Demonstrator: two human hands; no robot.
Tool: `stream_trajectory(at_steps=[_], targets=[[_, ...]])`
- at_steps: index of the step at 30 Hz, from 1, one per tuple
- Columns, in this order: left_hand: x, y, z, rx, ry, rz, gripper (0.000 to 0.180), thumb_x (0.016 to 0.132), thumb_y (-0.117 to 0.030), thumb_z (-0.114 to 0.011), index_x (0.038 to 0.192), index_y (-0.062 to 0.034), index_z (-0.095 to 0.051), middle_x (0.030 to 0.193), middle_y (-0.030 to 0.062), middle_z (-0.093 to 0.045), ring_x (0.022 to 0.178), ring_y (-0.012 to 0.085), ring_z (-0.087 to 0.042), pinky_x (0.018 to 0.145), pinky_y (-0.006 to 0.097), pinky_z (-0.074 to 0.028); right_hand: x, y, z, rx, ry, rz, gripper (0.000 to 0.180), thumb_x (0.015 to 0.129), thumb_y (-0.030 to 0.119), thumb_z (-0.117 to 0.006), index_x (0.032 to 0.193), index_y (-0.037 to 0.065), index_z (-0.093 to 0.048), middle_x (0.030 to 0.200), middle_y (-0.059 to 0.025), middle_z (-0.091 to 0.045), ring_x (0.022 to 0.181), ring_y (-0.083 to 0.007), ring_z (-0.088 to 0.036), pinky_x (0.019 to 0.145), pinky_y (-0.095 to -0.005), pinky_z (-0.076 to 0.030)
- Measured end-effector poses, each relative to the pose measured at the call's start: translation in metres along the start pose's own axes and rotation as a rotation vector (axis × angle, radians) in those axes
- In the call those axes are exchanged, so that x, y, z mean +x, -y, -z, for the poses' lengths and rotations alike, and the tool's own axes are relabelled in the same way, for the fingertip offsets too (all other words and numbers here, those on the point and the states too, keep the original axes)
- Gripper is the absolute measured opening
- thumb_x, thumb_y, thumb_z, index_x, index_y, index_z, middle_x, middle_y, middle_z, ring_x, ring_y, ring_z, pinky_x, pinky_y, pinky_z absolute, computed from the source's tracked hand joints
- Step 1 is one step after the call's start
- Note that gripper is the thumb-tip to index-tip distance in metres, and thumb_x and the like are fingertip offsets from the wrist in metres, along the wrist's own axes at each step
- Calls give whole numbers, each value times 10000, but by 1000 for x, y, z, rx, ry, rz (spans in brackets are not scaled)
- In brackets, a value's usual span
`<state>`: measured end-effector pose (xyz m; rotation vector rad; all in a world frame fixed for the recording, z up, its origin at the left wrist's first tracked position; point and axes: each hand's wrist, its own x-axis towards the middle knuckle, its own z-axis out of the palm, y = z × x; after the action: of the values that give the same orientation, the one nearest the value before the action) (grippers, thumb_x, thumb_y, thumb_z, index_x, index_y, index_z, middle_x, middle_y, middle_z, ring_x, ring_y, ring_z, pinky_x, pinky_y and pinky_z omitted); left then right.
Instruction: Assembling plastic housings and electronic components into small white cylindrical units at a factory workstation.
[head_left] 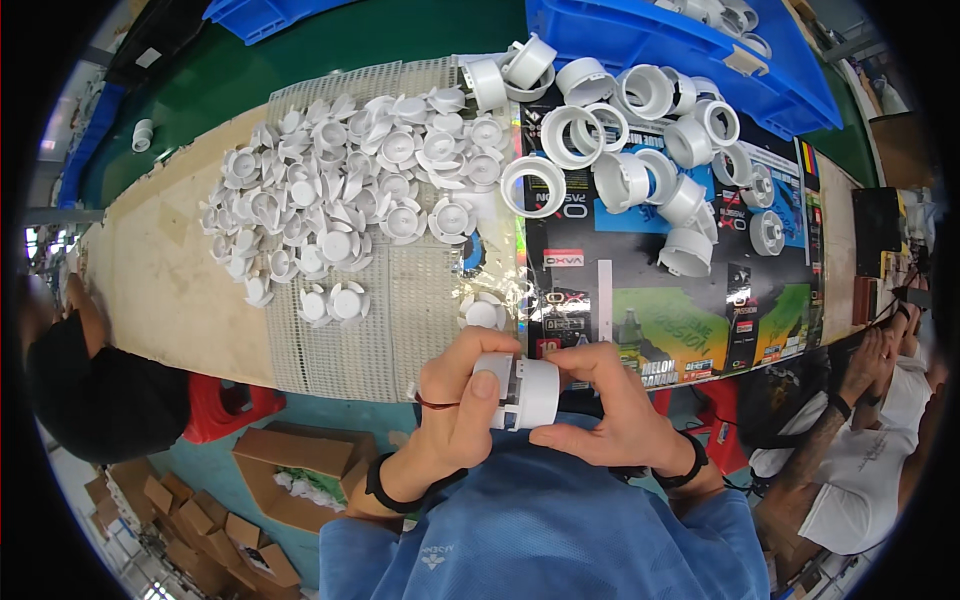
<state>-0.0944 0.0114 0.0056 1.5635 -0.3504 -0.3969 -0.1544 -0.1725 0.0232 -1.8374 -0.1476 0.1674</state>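
In front of my chest, at the table's near edge, a white plastic cylindrical housing [538,393] lies sideways between my two hands. My left hand [455,410] is closed round its left end, thumb on the near side. A dark slot shows there, and a thin dark red wire [436,404] runs out beside the fingers. Curled over the wider right end is my right hand [620,410], fingers above and thumb below. Just beyond the hands sits a single white bladed fan wheel [483,312]. Whatever is inside the housing is hidden.
A large heap of white fan wheels [400,221] covers the mesh mat [400,330] at left. White ring housings [575,137] lie scattered on a black printed sheet [640,300] at right. A blue bin [690,60] stands behind them. People sit on both sides; an open carton [300,450] is at lower left.
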Motion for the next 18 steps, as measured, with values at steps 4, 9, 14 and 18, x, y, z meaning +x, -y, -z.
stream_trajectory(at_steps=[4,9,14,18], targets=[[-3,-5,-2,36,-4,-34,395,941,-323,-426,1017,42,-557,768,134,-607,654,199,-584,589,308,-447,-3,-3,1,6,23,-4,670,751,273,-804,1204,-25,-409,999,-184,-616,878,-282,-675,737,-362,-537],[-8,-7,-7,42,-59,-17,492,944,-382,-351,1011,58,-560,859,140,-603,726,175,-574,631,294,-434,0,-3,-1,45,41,5,681,746,286,-806,1205,-23,-408,990,-191,-621,871,-287,-671,740,-364,-532],[-13,-4,-6,5,-82,-64,500,961,-390,-328,1039,57,-540,901,177,-591,808,210,-575,672,322,-451,8,-2,-3,29,93,57,698,729,316,-808,1200,-18,-417,971,-191,-623,836,-305,-662,761,-380,-523],[-26,5,-11,125,-124,-185,475,951,-400,-347,1052,10,-563,969,202,-592,849,347,-620,701,381,-512,7,7,0,-197,170,181,719,673,345,-838,1169,-27,-475,1036,-216,-603,912,-375,-621,797,-411,-502]])
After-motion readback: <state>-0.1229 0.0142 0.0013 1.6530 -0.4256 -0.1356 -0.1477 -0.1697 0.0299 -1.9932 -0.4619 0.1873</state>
